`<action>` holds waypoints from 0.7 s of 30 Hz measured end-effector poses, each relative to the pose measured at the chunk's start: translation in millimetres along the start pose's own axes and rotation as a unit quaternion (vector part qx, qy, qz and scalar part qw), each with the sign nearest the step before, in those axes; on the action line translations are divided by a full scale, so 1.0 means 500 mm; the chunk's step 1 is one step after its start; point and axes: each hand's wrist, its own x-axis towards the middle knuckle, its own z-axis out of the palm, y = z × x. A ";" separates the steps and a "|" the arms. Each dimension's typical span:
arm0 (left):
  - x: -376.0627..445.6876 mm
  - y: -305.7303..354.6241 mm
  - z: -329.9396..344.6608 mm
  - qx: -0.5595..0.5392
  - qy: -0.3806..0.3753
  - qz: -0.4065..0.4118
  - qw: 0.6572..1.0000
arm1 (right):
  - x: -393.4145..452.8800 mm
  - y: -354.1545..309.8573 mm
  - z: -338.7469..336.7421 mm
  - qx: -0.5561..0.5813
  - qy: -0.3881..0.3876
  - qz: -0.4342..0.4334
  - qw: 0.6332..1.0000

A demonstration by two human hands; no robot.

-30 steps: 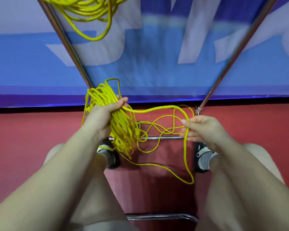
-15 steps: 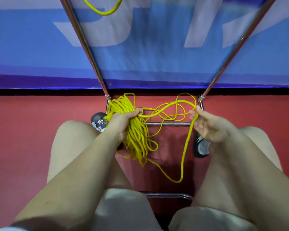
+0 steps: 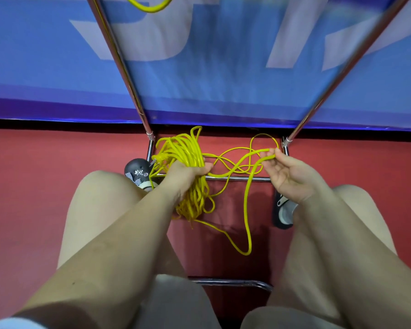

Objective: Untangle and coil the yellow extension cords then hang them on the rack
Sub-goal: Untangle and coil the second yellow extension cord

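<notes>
— What's different from a moment ago?

— The right hand has turned palm-up and lifted its strand toward the far right rack post; its fingertips pinch the yellow cord lightly.

— And the bundle?

— The left hand still clamps the coiled bundle near the far left post, fingers wrapped round it.

— Meaning?

— Probably another loop is being drawn out; loose tangled strands between the hands remain, and a long loop sags toward the near floor.
</notes>
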 end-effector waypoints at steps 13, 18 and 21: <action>-0.002 -0.027 0.063 0.104 -0.118 0.045 0.987 | 0.050 0.041 0.045 0.088 0.117 -0.039 0.989; -0.001 -0.024 0.071 0.101 -0.119 0.042 0.987 | 0.060 0.040 0.042 0.105 0.098 -0.026 0.989; -0.003 -0.023 0.070 0.110 -0.122 0.042 0.986 | 0.062 0.042 0.045 0.105 0.084 -0.031 0.990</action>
